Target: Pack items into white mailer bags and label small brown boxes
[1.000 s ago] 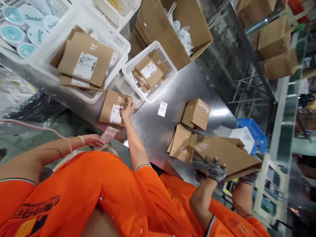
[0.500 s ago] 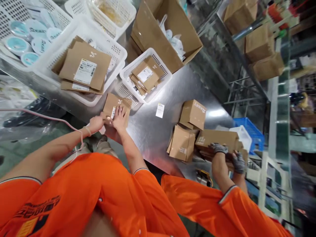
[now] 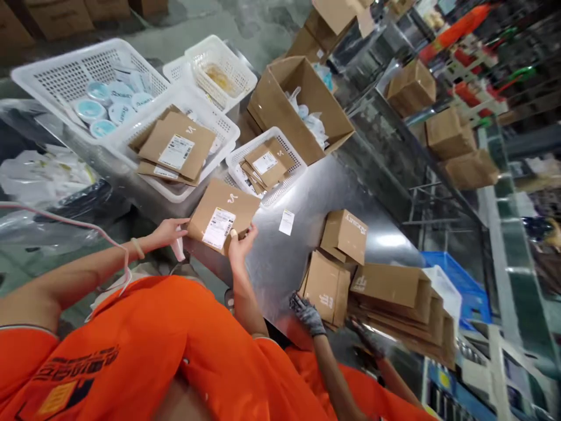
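In the head view I hold a flat folded cardboard box at the near edge of the metal table. It has a white squiggle and a printed shipping label on its upper face. My left hand pinches its left corner, and a white paper strip hangs just below those fingers. Gripping the near right side is my right hand, thumb on top beside the label. To the right of the box, a loose white label lies on the tabletop.
White baskets with labelled flat boxes and round tubs stand behind. A smaller basket sits near an open carton. On the right are folded boxes and a co-worker's gloved hand. A pink cord crosses at left.
My right hand has gone from lying flat on the box to gripping its near edge, and the label is now uncovered. The co-worker's gloved hands have moved left from the stack. The view has shifted.
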The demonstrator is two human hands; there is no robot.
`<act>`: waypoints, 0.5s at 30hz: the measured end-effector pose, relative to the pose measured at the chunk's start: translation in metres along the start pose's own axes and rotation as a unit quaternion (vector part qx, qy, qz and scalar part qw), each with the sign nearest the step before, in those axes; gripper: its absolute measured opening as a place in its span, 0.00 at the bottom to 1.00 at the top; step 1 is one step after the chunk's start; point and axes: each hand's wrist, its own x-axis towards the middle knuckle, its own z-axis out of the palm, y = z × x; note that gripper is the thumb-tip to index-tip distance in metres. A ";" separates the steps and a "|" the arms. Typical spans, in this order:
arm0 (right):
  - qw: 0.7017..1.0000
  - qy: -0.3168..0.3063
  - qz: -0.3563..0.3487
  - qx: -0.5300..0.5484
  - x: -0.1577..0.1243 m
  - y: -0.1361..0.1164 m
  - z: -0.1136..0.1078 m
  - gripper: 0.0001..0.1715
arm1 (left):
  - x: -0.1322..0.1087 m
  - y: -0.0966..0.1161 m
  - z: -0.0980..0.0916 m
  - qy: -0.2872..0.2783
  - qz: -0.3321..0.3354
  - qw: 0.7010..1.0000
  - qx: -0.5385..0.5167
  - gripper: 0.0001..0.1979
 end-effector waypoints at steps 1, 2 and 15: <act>1.000 0.005 -0.012 0.024 0.008 -0.011 -0.001 0.43 | -0.004 -0.006 -0.015 0.011 0.005 1.000 -0.002 0.19; 0.999 0.004 -0.024 0.047 0.019 -0.025 0.003 0.44 | -0.007 -0.014 -0.032 0.024 0.003 1.000 0.002 0.18; 0.972 -0.121 -0.123 -0.161 0.114 -0.168 0.191 0.38 | 0.040 -0.042 -0.156 0.178 -0.010 0.978 0.108 0.36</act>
